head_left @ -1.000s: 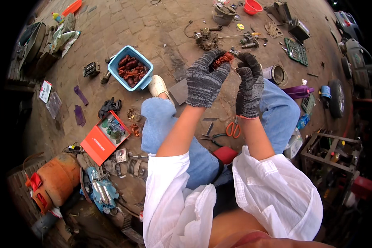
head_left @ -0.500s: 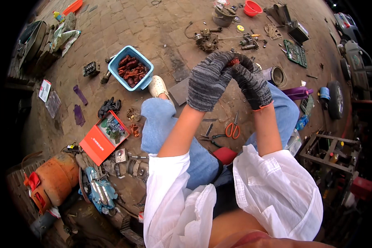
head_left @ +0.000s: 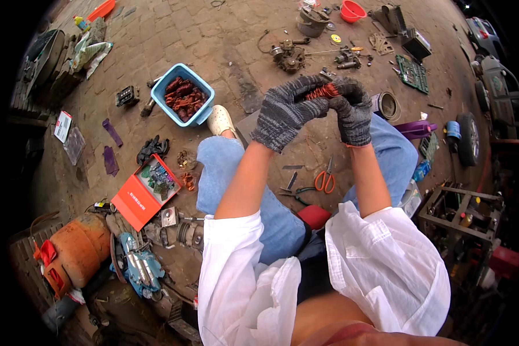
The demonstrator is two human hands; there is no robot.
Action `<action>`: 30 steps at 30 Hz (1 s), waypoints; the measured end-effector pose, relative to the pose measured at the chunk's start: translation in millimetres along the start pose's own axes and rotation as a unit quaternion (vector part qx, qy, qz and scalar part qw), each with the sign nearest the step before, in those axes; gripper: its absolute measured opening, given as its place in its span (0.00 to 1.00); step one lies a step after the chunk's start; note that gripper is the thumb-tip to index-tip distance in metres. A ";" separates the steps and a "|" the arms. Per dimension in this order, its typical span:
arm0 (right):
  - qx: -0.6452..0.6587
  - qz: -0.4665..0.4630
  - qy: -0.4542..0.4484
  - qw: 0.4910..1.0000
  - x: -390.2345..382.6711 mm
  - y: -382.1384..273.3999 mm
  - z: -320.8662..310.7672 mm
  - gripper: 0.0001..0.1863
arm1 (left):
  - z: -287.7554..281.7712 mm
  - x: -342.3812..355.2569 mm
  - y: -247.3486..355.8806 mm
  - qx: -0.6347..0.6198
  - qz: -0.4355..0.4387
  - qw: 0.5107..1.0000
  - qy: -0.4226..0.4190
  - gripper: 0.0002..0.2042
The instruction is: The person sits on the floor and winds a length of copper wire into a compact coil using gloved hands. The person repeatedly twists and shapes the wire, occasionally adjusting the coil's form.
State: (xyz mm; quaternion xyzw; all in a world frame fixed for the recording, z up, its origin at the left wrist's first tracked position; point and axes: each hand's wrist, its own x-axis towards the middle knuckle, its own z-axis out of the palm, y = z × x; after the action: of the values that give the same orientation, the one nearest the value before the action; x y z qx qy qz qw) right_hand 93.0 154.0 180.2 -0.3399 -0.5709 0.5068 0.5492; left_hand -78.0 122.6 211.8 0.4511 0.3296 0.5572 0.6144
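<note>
Between my gloved hands, above my spread knees, is a coil of orange-brown copper wire (head_left: 322,90). My left hand (head_left: 285,112), in a grey knit glove, has its fingers curled on the coil's left part. My right hand (head_left: 352,112), gloved alike, is closed round its right end, hiding part of it. A blue tub (head_left: 181,69) with more reddish copper pieces sits by my shoe to the left. Orange-handled scissors (head_left: 324,181) lie on the paving below the hands.
Engine parts (head_left: 288,57), a green socket case (head_left: 412,74) and a metal can (head_left: 387,105) lie ahead and right. An orange gas cylinder (head_left: 78,251) and open red box (head_left: 138,199) are left; a metal frame (head_left: 461,214), a tyre (head_left: 470,138) and cars (head_left: 504,101) are right.
Half a second ago both hands nearly covered the coil; now they have shifted a little apart and more of the wire shows between them. My left hand has moved slightly leftward.
</note>
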 end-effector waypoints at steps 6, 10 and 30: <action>0.047 0.040 -0.017 0.998 2.4 3.9 -3.0 0.14 | -1.8 -0.5 6.4 -0.019 -0.008 1.000 -0.015 0.19; 0.038 0.026 -0.029 0.999 4.7 7.8 -5.8 0.13 | -1.8 1.0 -0.6 -0.022 0.000 1.000 -0.010 0.18; 0.028 0.075 -0.021 0.997 0.7 -17.1 7.4 0.11 | -5.1 2.6 -27.3 -0.296 -0.128 0.946 0.023 0.17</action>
State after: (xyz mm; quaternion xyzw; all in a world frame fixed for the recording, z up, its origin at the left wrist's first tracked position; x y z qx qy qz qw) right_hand 88.5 148.8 197.6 -0.3555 -0.5407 0.5691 0.5073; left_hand -71.6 126.8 185.0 0.1903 0.2192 0.5567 0.7784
